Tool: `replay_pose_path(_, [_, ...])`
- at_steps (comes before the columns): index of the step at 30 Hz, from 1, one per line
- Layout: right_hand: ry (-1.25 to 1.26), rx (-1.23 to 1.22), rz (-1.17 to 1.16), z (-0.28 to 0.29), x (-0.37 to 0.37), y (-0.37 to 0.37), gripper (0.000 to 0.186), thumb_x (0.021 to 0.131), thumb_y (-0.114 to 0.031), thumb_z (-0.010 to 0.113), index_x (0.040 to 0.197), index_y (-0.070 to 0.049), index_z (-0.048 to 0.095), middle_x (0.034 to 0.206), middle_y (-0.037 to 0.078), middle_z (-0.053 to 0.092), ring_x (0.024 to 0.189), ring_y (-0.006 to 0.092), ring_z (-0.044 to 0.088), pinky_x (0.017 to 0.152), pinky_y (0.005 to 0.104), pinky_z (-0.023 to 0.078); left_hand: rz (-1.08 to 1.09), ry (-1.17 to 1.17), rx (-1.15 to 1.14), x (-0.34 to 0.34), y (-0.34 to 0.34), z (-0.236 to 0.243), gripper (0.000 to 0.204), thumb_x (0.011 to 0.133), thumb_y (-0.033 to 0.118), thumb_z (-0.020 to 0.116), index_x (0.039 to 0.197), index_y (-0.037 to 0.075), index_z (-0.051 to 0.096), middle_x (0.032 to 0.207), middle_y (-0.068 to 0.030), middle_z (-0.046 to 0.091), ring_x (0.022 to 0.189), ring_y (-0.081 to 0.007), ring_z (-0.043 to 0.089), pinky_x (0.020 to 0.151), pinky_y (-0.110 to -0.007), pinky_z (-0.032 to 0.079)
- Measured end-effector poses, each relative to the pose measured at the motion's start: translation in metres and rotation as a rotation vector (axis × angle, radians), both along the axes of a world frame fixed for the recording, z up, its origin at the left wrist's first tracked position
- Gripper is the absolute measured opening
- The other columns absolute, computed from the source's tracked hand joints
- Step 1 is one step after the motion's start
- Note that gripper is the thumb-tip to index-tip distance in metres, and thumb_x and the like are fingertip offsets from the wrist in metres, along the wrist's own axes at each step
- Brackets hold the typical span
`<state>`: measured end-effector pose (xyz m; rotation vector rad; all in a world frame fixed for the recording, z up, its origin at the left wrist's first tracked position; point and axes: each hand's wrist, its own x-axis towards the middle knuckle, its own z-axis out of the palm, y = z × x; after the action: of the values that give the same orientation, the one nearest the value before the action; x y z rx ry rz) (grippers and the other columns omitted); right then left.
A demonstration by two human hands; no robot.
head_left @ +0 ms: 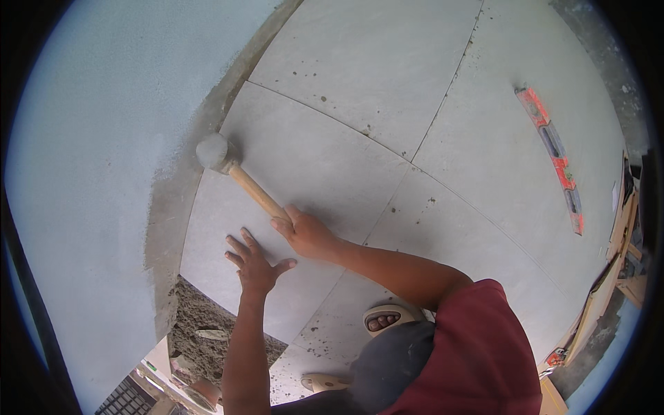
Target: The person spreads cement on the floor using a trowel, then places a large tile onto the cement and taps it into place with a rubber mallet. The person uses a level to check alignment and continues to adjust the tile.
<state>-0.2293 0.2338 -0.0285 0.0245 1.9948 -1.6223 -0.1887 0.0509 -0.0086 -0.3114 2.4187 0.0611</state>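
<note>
My right hand (304, 232) grips the wooden handle (254, 187) of a mallet, whose grey round head (213, 151) is over a large grey floor tile (318, 173) near the wall side. My left hand (256, 270) lies on that same tile with fingers spread, below and left of the handle. Beside the tile's lower left edge is a patch of rough, dark mortar bed (200, 318).
A pale blue wall (90, 159) runs along the left. A red-and-grey spirit level (550, 149) rests on the tiles at right, near leaning boards (615, 249). Speckled joints cross the tiles. My sandalled foot (386, 317) is at lower centre, and assorted items show at lower left.
</note>
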Motion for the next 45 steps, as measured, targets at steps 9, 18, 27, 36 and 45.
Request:
replay_pose_path(9, [0.114, 0.613, 0.348, 0.072, -0.027, 0.028, 0.039, 0.102, -0.039, 0.052, 0.097, 0.000, 0.054, 0.063, 0.009, 0.058, 0.051, 0.0199, 0.058, 0.048, 0.0356, 0.047, 0.001, -0.022, 0.013, 0.014, -0.047, 0.036, 0.129, 0.065, 0.050, 0.088, 0.159, 0.015, 0.007, 0.164, -0.0197, 0.002, 0.151, -0.0403, 0.010, 0.115, -0.063, 0.025])
replay_pose_path(18, [0.335, 0.468, 0.789, 0.169, 0.037, 0.018, 0.041, 0.102, -0.042, 0.053, 0.087, -0.004, 0.049, 0.060, 0.004, 0.046, 0.052, 0.0143, 0.041, 0.052, 0.0318, 0.037, -0.028, 0.010, -0.047, 0.156, -0.161, 0.012, 0.138, 0.062, 0.065, 0.082, 0.159, 0.013, -0.001, 0.166, -0.0116, -0.002, 0.153, -0.0306, 0.002, 0.122, -0.052, 0.014])
replay_pose_path(27, [0.364, 0.477, 0.885, 0.071, 0.082, 0.015, 0.040, 0.101, -0.041, 0.055, 0.085, -0.004, 0.048, 0.059, 0.006, 0.049, 0.054, 0.0149, 0.050, 0.051, 0.0339, 0.041, -0.030, 0.049, 0.013, 0.144, -0.152, 0.010, 0.137, 0.063, 0.066, 0.081, 0.159, 0.014, -0.001, 0.166, -0.0108, -0.004, 0.153, -0.0296, 0.000, 0.122, -0.053, 0.013])
replay_pose_path(36, [0.326, 0.009, 0.388, 0.067, 0.064, -0.051, 0.051, 0.102, -0.051, 0.048, 0.079, -0.006, 0.050, 0.057, 0.000, 0.046, 0.049, 0.0094, 0.046, 0.046, 0.0255, 0.038, -0.013, 0.032, 0.003, 0.150, -0.158, 0.014, 0.138, 0.061, 0.067, 0.081, 0.159, 0.015, 0.000, 0.166, -0.0113, -0.005, 0.153, -0.0296, 0.001, 0.121, -0.055, 0.013])
replay_pose_path(45, [0.302, 0.110, 0.437, 0.088, 0.043, -0.091, 0.052, 0.101, -0.051, 0.048, 0.079, -0.004, 0.053, 0.057, 0.005, 0.049, 0.043, 0.0158, 0.049, 0.039, 0.0318, 0.041, 0.034, 0.023, 0.052, 0.154, -0.161, 0.012, 0.139, 0.060, 0.063, 0.084, 0.159, 0.015, -0.001, 0.166, -0.0108, -0.007, 0.153, -0.0297, -0.002, 0.120, -0.059, 0.012])
